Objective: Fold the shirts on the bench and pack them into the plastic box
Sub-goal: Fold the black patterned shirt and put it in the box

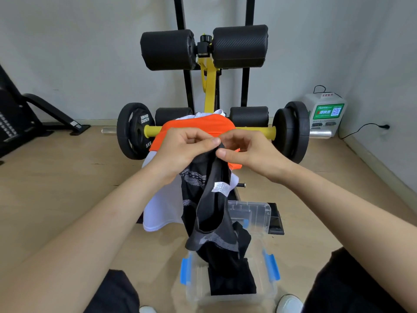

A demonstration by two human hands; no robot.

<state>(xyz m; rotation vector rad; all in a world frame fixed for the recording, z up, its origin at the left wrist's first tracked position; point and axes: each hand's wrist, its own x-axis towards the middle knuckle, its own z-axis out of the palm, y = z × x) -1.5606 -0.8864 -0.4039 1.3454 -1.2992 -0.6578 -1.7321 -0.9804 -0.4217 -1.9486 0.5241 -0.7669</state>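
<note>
Pinching the top edge of a black shirt (212, 213) at frame centre, left hand (182, 147) and right hand (248, 152) meet, thumbs against forefingers, remaining fingers loosely curled. Both forearms reach in from the lower corners, wrists raised. The shirt hangs straight down, its lower end trailing into the clear plastic box (194, 288) at bottom centre. Orange shirt (196, 125) and white shirt (162, 208) lie heaped behind the hands.
</note>
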